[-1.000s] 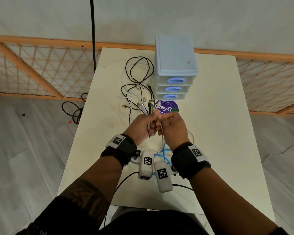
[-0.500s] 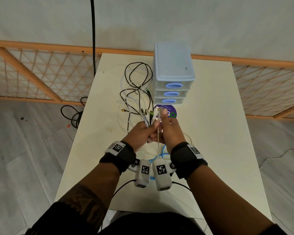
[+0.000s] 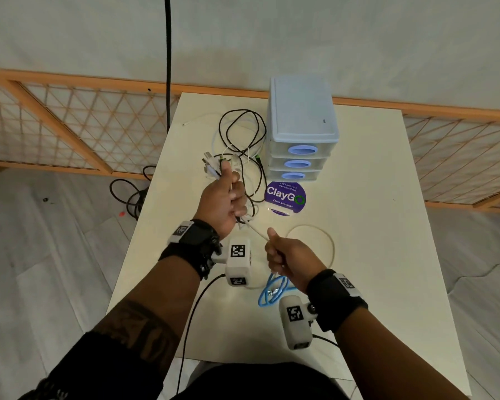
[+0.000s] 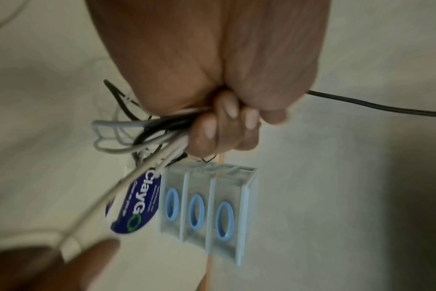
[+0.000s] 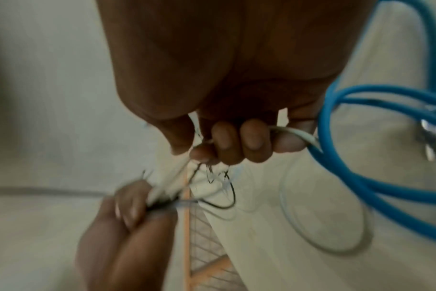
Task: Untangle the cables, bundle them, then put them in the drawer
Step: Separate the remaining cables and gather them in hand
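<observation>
We look down on a cream rectangular table (image 3: 358, 255) and take the pale blue three-drawer plastic cabinet (image 3: 302, 111) at its far edge as our landmark; all three drawers, each with a blue oval handle, sit pushed in. Just in front of the cabinet lies a round purple ClayGo sticker (image 3: 285, 197). To the cabinet's left sprawls a loose tangle of black and white cables (image 3: 240, 137), touching the tabletop and running close beside the cabinet's side.

Nearer to us than the sticker, a cream cable loop (image 3: 326, 241) lies flat on the table, and nearer still a coiled blue cable (image 3: 267, 293) rests beside it.

Our left hand (image 3: 223, 203), in front of and left of the cabinet, is a closed fist around a bunch of cable ends, the white and metal plugs (image 3: 211, 166) sticking out past the thumb toward the tangle; the left wrist view shows the fingers (image 4: 224, 126) curled tight over white, grey and black strands. Our right hand (image 3: 289, 258), nearer to us than the sticker and apart from the left hand, has its fingers (image 5: 239, 139) curled round one white cable (image 3: 256, 230), which stretches taut between the two fists. Both wrists wear black bands with white camera blocks
</observation>
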The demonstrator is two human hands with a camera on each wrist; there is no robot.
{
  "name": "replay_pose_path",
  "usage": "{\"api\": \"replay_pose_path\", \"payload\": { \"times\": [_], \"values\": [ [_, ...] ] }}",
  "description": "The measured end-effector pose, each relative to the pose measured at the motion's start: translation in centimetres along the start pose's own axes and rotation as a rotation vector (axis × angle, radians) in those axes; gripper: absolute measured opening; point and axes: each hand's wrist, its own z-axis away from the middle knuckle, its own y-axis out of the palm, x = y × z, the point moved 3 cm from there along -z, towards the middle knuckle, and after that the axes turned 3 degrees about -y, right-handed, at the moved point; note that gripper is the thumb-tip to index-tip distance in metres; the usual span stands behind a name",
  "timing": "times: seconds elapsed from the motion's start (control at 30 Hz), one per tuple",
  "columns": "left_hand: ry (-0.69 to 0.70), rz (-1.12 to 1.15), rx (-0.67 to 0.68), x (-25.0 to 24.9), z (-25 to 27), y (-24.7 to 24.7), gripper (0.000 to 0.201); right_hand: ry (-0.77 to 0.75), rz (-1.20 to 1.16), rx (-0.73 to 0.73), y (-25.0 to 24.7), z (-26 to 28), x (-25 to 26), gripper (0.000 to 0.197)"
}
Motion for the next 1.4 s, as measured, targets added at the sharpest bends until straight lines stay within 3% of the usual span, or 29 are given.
{"api": "replay_pose_path", "payload": {
  "times": [0.1,0.2,0.33,0.4,0.53,0.63,0.7,0.77,0.9,0.97,1.17,1.23,1.33,1.4],
  "values": [
    [-0.006,-0.177,0.094,0.6,0.4,-0.5,0.045,0.046,-0.272,-0.072,-0.9,-0.7,0.2,0.035],
    [-0.018,-0.417,0.102,2.2,0.8,-0.8,0.043,0.024,-0.460,-0.075,-0.7,-1.0,1.8,0.031],
    [0.063,-0.920,0.068,3.5,1.3,-0.7,0.052,-0.083,-0.438,-0.046,0.2,-0.7,3.7,0.033],
    [0.077,-0.987,0.007,3.8,1.1,-0.7,0.063,-0.122,-0.383,-0.009,0.5,-0.8,4.0,0.033],
    [0.022,-0.885,-0.139,3.4,0.4,-0.7,0.068,-0.139,-0.350,0.022,0.9,-0.5,3.9,0.030],
    [-0.044,-0.564,-0.236,2.9,-0.4,-1.1,0.048,-0.169,-0.275,0.058,1.8,0.2,3.7,0.030],
    [-0.088,-0.391,-0.232,2.6,-0.6,-1.0,0.030,-0.191,-0.217,0.072,2.2,0.5,3.3,0.031],
    [-0.126,-0.316,-0.159,2.6,-0.5,-0.5,0.029,-0.211,-0.167,0.061,2.4,0.5,3.0,0.031],
    [-0.153,-0.445,0.016,2.5,0.5,0.6,0.047,-0.199,-0.124,-0.013,2.3,0.1,3.0,0.031],
    [-0.133,-0.486,0.039,2.4,0.6,0.7,0.040,-0.194,-0.110,-0.014,2.2,0.0,3.1,0.031],
    [-0.003,-0.285,-0.213,1.7,-0.6,-0.3,0.034,-0.210,-0.059,0.033,2.1,-0.1,2.9,0.035],
    [-0.035,-0.348,-0.126,1.6,-0.6,-0.4,0.034,-0.226,0.029,0.011,2.1,0.0,2.9,0.034],
    [-0.114,-0.526,0.036,2.1,-0.1,0.1,0.048,-0.230,0.076,-0.027,2.2,-0.2,2.9,0.033],
    [-0.089,-0.539,0.026,2.4,0.0,0.5,0.044,-0.222,0.042,-0.015,2.4,-0.4,3.0,0.033]
  ]
}}
